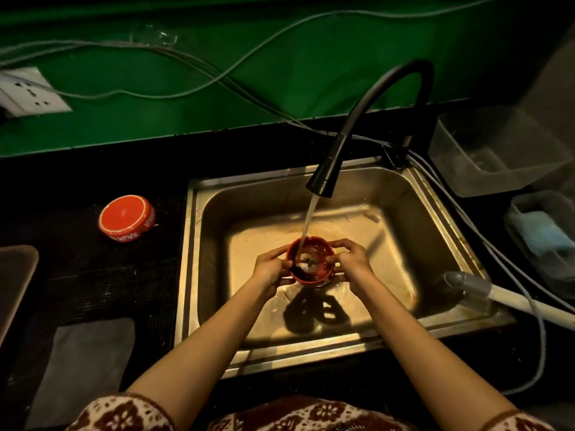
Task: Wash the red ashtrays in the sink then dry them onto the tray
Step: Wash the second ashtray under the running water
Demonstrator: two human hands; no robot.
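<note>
Sleeves of brown-and-white patterned fabric [124, 412] fill the near edge. Beside them a flat grey cloth [84, 368] lies at the near left corner of the black table [102, 284]. Both forearms reach over the near rim of the stainless steel sink [311, 349].

Over the middle of the basin, the left hand [270, 269] and the right hand [353, 262] hold a round red ceramic ashtray [314, 270] between them, mouth up. Each grip is partly closed, with fingers and thumb curled against the ashtray's side wall. A stream of water [308, 222] from the black curved faucet [323, 178] lands inside the bowl, where dark residue shows.

A brown tray [15, 284] juts in at the table's left edge. Farther back, a second red ashtray [126, 217] sits upside down, just left of the sink.

The main risk is probably slippage. Wet glazed ceramic held only at the sides could twist free and chip on the steel. Water striking the bowl may also splash over the rim, and loose grey cables [186, 66] and a white wall socket [29, 91] lie along the far edge. The carry across to the tray would likely drip on the table.
</note>
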